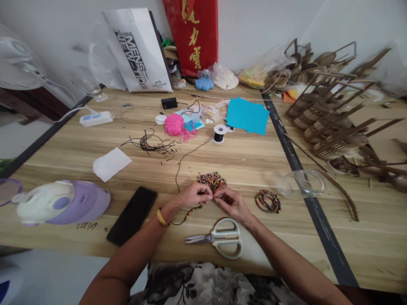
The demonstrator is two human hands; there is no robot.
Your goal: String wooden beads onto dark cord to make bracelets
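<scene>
My left hand (196,194) is closed in a pinch on a thin dark cord, from which a short string of colored beads (192,210) hangs below. Right beside it, my right hand (229,201) has its fingertips pressed together; whatever lies between them is too small to make out. A pile of multicolored beads (212,179) lies just beyond both hands. The cord runs from a spool of black thread (219,134) down to my left hand. White-handled scissors (211,238) lie close to me, below the hands. A coiled beaded strand (267,201) rests to the right.
A black phone (132,216) and a purple and white bottle (66,202) lie at left. Farther back are white paper (112,164), black cord pieces (151,142), pink yarn (174,125) and blue sheets (247,115). Small woven baskets (324,123) and a clear plastic container (302,183) stand right.
</scene>
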